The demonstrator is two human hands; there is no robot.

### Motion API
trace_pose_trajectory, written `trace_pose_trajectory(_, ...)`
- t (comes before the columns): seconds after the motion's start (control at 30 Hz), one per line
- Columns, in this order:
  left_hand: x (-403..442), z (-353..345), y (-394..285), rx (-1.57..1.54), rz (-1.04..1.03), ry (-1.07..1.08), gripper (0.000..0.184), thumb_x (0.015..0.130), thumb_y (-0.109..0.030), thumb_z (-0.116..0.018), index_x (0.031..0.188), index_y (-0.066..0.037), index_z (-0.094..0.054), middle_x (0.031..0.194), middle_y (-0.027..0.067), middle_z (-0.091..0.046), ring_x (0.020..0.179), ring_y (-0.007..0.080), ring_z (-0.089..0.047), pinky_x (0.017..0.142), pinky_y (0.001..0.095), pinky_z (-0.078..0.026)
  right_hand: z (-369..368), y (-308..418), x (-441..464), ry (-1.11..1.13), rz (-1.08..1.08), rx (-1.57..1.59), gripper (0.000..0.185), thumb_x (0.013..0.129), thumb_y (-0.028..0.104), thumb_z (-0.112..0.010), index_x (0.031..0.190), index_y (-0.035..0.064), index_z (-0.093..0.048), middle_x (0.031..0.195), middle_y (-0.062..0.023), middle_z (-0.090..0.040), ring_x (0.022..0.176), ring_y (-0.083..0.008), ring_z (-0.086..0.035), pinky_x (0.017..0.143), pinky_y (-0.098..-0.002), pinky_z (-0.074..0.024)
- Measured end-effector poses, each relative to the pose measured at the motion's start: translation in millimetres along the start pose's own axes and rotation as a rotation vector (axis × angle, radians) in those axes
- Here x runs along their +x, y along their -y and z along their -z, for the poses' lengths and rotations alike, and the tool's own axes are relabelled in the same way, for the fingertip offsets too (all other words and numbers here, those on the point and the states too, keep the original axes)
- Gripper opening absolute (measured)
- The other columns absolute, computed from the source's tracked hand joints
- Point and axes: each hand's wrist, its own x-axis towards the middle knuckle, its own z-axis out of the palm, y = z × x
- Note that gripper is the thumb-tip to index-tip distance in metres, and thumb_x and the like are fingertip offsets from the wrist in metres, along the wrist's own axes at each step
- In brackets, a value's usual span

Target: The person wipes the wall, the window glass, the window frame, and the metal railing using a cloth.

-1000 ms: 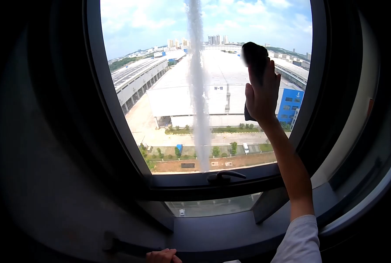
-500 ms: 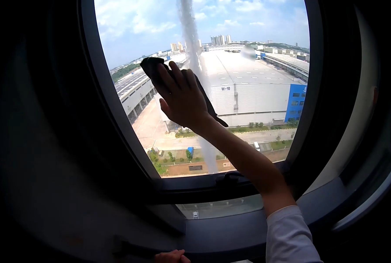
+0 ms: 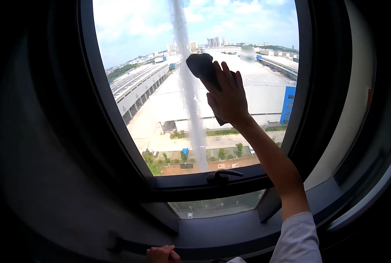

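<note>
Two bare hands, head view: the right hand point(image 3: 231, 103) lies open, fingers extended over a dark cloth point(image 3: 199, 65), seemingly to press it flat against the window pane point(image 3: 134, 44); the cloth projects beyond the fingertips and below the palm, probably for wider contact; a cloudy streak point(image 3: 191, 101) runs just beside it, on the thumb side; the window handle point(image 3: 224, 174) lies below that hand; the left hand point(image 3: 162, 254), low down, has curled fingers, perhaps for steadying; whether it grips anything cannot be told.
</note>
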Motion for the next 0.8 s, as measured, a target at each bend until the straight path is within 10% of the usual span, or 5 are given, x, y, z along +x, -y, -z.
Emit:
trace_pose_trajectory(0.13, 2, -2, 4, 0.005, -0.032, -0.006, 0.012, 0.077, -0.007, -0.057, 0.077, -0.01, -0.069, 0.069, 0.0057, -0.063, 0.056, 0.0249, -0.056, 0.054, 0.0376, -0.042, 8, -86, -41, -0.143, -0.293, -0.118, 0.055, 0.092, 0.026, -0.054, 0.146, 0.0185, -0.046, 0.152, -0.0304, -0.029, 0.142, -0.0451, -0.029, 0.11, -0.0648, -0.0227)
trace_pose_trajectory(0.33, 3, -4, 6, -0.021, -0.032, -0.016, 0.013, 0.074, -0.008, -0.056, 0.076, -0.009, -0.069, 0.069, 0.0052, -0.064, 0.057, 0.0237, -0.058, 0.054, 0.0359, -0.043, -8, -67, -6, -0.288, -0.505, -0.225, 0.06, 0.092, 0.028, -0.059, 0.148, 0.0188, -0.04, 0.155, -0.0241, -0.028, 0.145, -0.0391, -0.026, 0.115, -0.0569, -0.0194)
trace_pose_trajectory(0.47, 3, -4, 5, 0.01, -0.037, -0.005, 0.013, 0.073, -0.008, -0.056, 0.076, -0.009, -0.069, 0.069, 0.0049, -0.065, 0.057, 0.0233, -0.058, 0.054, 0.0355, -0.043, -25, 31, 54, -0.185, -0.28, -0.061, 0.059, 0.091, 0.037, -0.059, 0.145, 0.0169, -0.046, 0.152, -0.0265, -0.032, 0.142, -0.0417, -0.03, 0.109, -0.0607, -0.0275)
trace_pose_trajectory(0.63, 1, -3, 5, 0.028, -0.071, 0.002, 0.014, 0.072, -0.005, -0.056, 0.076, -0.01, -0.069, 0.071, 0.0045, -0.066, 0.058, 0.0233, -0.058, 0.054, 0.0359, -0.043, -94, 186, 46, -0.151, 0.274, 0.19, 0.044, 0.091, 0.035, -0.057, 0.133, 0.0232, -0.06, 0.152, -0.0069, -0.039, 0.142, -0.0266, -0.032, 0.114, -0.0464, -0.0277)
trace_pose_trajectory(0.8, 1, -1, 3, 0.009, -0.041, 0.029, 0.014, 0.074, -0.004, -0.057, 0.077, -0.009, -0.069, 0.071, 0.0049, -0.066, 0.058, 0.0236, -0.057, 0.054, 0.0366, -0.043, -79, 193, 24, 0.035, 0.268, 0.133, 0.046, 0.095, 0.029, -0.05, 0.141, 0.0225, -0.051, 0.155, -0.0029, -0.034, 0.145, -0.0221, -0.026, 0.116, -0.042, -0.0243)
